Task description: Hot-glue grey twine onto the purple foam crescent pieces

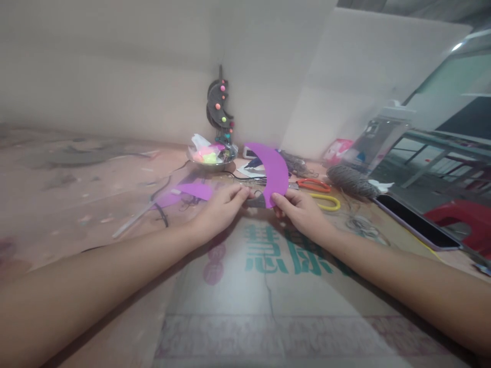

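Observation:
My right hand (301, 209) pinches the lower end of a purple crescent-shaped cutout (276, 171), which stands up above the fingers. Between my two hands shows a dark grey piece (256, 202), partly hidden behind the purple one. My left hand (226, 207) is closed, thumb against fingers, at the left end of that grey piece. Whether the two pieces are joined I cannot tell. Below both hands lies a printed cardboard sheet (238, 301) with green characters.
Purple scraps (195, 191) and a white stick (134, 219) lie left. Behind are a metal bowl (210, 159) and a hanging grey crescent with coloured balls (219, 105). At right are orange-handled scissors (314, 185), a yellow handle (328, 201), grey yarn (351, 181), a phone (416, 222) and a clear container (385, 138).

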### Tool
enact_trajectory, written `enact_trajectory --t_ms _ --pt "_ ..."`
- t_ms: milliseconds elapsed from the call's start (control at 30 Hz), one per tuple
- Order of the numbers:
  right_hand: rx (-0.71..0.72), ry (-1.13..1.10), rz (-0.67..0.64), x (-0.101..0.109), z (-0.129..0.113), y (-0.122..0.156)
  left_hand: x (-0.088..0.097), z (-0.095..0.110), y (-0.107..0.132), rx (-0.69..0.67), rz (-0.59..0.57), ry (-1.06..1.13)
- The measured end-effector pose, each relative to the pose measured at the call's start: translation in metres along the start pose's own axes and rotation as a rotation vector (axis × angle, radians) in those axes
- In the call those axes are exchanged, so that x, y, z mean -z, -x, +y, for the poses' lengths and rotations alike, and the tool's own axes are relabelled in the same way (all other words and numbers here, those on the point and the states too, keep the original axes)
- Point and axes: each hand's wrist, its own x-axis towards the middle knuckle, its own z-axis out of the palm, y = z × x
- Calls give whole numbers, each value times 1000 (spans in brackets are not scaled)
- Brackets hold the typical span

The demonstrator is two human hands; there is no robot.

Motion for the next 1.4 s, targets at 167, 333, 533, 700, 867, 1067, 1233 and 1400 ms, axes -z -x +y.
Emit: enact_trajectory --t_ms 167,333,533,700,867,1067,1233,1400 --pt "-8 -19 -2 -1 2 -1 2 -1 -1 64 -13 -13" --pt "53 48 -8 0 1 0 1 2 2 70 -100 -26" --pt "59 49 -29 -1 3 0 0 7 4 41 -162 -121" --pt "25 7 -1 1 2 -3 -1 1 1 -4 -144 -149" --pt "41 22 6 -1 4 -2 -2 -4 1 17 -129 -94" --pt "134 -45 24 28 -3 -16 2 -1 1 20 -97 -92" --pt "83 -164 271 96 -3 -38 4 -6 -2 59 5 -58" --pt "-125 202 179 119 17 -46 5 -3 -1 63 -6 -103"
